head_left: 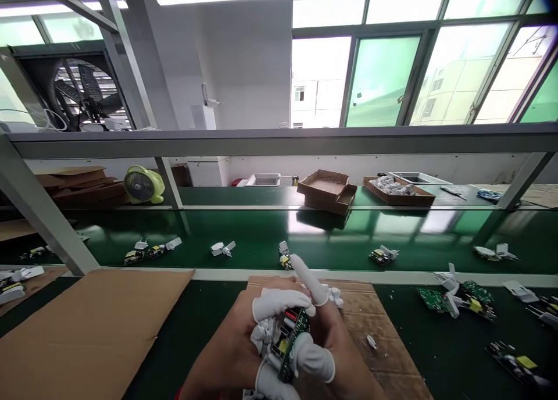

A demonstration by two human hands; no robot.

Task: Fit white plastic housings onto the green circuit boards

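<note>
A small green circuit board (291, 340) with black, red and yellow components is held between both hands, above a brown cardboard sheet (383, 353). My left hand (235, 336), with white finger cots on its fingertips, is closed around the board's left side. Gripping the board's right side is my right hand (335, 347), also in finger cots, its index finger raised and pointing away. White plastic pieces (264, 333) show next to the board under the left fingers; whether they are joined to it I cannot tell. More white pieces (335, 295) lie just beyond the right hand.
A green conveyor belt (257, 231) crosses ahead, carrying several board assemblies (383, 254). Loose boards (462, 298) lie on the right of the bench. Cardboard (87, 324) covers the left. A metal frame bar (279, 144) spans above; cardboard trays (326, 188) stand behind.
</note>
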